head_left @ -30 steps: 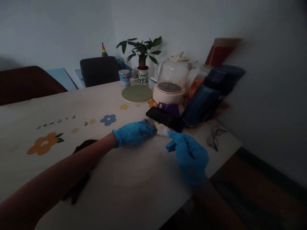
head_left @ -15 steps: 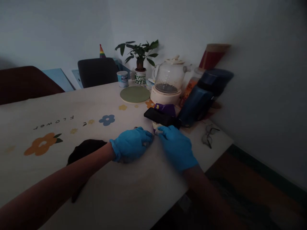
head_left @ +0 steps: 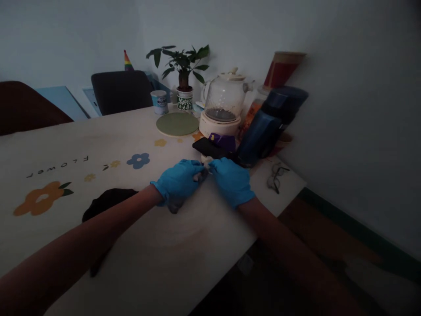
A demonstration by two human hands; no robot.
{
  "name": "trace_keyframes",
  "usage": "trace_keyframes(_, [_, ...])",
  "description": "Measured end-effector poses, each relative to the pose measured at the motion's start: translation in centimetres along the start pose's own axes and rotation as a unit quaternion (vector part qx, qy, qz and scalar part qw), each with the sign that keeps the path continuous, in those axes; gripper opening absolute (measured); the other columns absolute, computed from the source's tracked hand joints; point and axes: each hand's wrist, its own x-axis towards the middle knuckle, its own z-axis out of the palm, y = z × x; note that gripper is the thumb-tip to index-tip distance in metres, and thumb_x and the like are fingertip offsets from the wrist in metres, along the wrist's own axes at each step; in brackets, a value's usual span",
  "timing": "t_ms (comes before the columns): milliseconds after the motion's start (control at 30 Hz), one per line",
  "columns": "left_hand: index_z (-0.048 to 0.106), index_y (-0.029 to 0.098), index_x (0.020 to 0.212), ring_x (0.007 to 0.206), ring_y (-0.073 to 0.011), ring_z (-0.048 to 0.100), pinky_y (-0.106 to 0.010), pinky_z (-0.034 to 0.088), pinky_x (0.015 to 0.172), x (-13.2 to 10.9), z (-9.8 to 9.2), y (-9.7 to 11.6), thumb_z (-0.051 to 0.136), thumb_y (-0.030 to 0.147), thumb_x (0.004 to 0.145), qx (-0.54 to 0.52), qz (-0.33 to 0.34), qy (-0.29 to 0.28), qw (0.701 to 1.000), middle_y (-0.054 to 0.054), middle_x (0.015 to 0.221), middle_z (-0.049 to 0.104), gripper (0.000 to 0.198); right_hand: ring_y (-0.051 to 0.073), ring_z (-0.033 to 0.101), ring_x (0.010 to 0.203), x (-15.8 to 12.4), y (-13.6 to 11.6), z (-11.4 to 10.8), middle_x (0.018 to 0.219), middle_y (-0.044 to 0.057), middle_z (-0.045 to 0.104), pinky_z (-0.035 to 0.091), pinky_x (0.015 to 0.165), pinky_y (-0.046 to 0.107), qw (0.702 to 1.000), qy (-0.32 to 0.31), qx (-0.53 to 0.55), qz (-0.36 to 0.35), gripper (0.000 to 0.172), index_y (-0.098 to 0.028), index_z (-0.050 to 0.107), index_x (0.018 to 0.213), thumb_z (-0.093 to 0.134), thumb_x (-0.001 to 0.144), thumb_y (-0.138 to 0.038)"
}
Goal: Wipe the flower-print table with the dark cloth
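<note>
My left hand (head_left: 180,179), in a blue glove, is closed on a crumpled greyish piece (head_left: 175,206) that looks like cloth and sticks out beneath the palm. Its fingertips meet those of my right hand (head_left: 232,181), also blue-gloved, which pinches a small pale bit (head_left: 206,161). Whether the pale bit and the grey piece are one thing is hidden by the fingers. Just beyond my fingertips lies a black phone-like slab (head_left: 210,148), against a purple packet (head_left: 223,141). Under my left forearm is a dark cloth-like item (head_left: 107,202), partly covered.
A glass kettle (head_left: 225,98) on its base, a dark blue bottle (head_left: 263,129) and a red cup (head_left: 284,70) stand at the back right. Eyeglasses (head_left: 276,177) lie near the right edge. Behind are a green round mat (head_left: 177,123), a tin (head_left: 159,103) and a potted plant (head_left: 184,98).
Both hands have come closer together, the right one turning inward until the fingertips meet. More of the grey piece shows under my left hand. The whole view has shifted slightly.
</note>
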Motion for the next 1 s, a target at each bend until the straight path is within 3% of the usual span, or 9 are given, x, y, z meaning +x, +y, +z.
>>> trace_keyframes(167, [0.075,0.021,0.116,0.12,-0.0288,0.065,-0.045,0.054,0.106,0.1,0.1,1.6,0.048,0.02,0.096,0.03,-0.034,-0.027,0.999,-0.01,0.126,0.072,0.034,0.022,0.061,0.088,0.4,0.2,0.1,0.104,0.01,0.073,0.025,0.063,0.033,1.0,0.026,0.004,-0.006,0.036,-0.02,0.076,0.112,0.04,0.111,-0.025])
trace_keyframes(300, [0.075,0.021,0.124,0.124,-0.0313,0.064,-0.049,0.055,0.106,-0.4,0.3,2.0,0.046,0.021,0.099,0.04,-0.042,-0.036,0.998,-0.011,0.131,0.072,0.038,0.022,0.06,0.089,-0.1,0.6,0.0,0.107,0.01,0.07,0.028,0.064,0.033,0.999,0.027,-0.014,-0.029,0.036,-0.021,0.075,0.116,0.042,0.112,-0.034])
trace_keyframes(467, [0.076,0.017,0.111,0.117,-0.0297,0.065,-0.048,0.054,0.107,-1.1,0.6,1.5,0.046,0.02,0.1,0.048,-0.032,-0.04,0.998,-0.014,0.121,0.074,0.033,0.025,0.058,0.089,-0.7,1.0,0.0,0.109,0.014,0.068,0.03,0.066,0.035,0.993,0.061,-0.087,-0.043,0.038,-0.019,0.069,0.133,0.038,0.112,-0.028])
trace_keyframes(633, [0.076,0.018,0.109,0.115,-0.03,0.066,-0.05,0.054,0.105,-1.7,1.3,1.0,0.049,0.02,0.099,0.035,-0.038,-0.013,0.999,-0.013,0.12,0.074,0.029,0.026,0.056,0.088,-0.2,1.3,0.5,0.099,0.014,0.068,0.029,0.067,0.036,0.991,0.042,-0.098,-0.078,0.035,-0.016,0.075,0.109,0.04,0.106,-0.013])
trace_keyframes(767, [0.074,0.018,0.097,0.107,-0.0265,0.067,-0.043,0.055,0.098,-1.6,1.0,0.6,0.05,0.018,0.096,-0.03,-0.05,0.006,0.998,-0.01,0.113,0.074,0.024,0.026,0.054,0.088,0.1,1.3,0.4,0.096,0.015,0.067,0.031,0.069,0.036,0.992,0.096,-0.067,-0.046,0.034,-0.015,0.075,0.103,0.041,0.108,-0.019])
trace_keyframes(900, [0.073,0.018,0.097,0.104,-0.0246,0.067,-0.041,0.053,0.098,-0.2,0.5,0.4,0.05,0.015,0.094,-0.045,-0.089,0.08,0.992,-0.009,0.11,0.074,0.023,0.027,0.054,0.09,0.4,1.3,0.0,0.099,0.015,0.067,0.032,0.07,0.036,0.994,0.103,-0.022,-0.009,0.039,-0.015,0.076,0.103,0.039,0.111,-0.026])
trace_keyframes(1000, [0.073,0.015,0.104,0.109,-0.0266,0.067,-0.041,0.052,0.102,1.7,0.7,0.6,0.047,0.017,0.098,-0.013,-0.104,0.084,0.991,-0.013,0.114,0.074,0.027,0.028,0.054,0.093,0.6,1.4,-0.1,0.101,0.015,0.068,0.033,0.071,0.036,0.995,0.1,0.001,0.0,0.039,-0.015,0.076,0.105,0.04,0.111,-0.028])
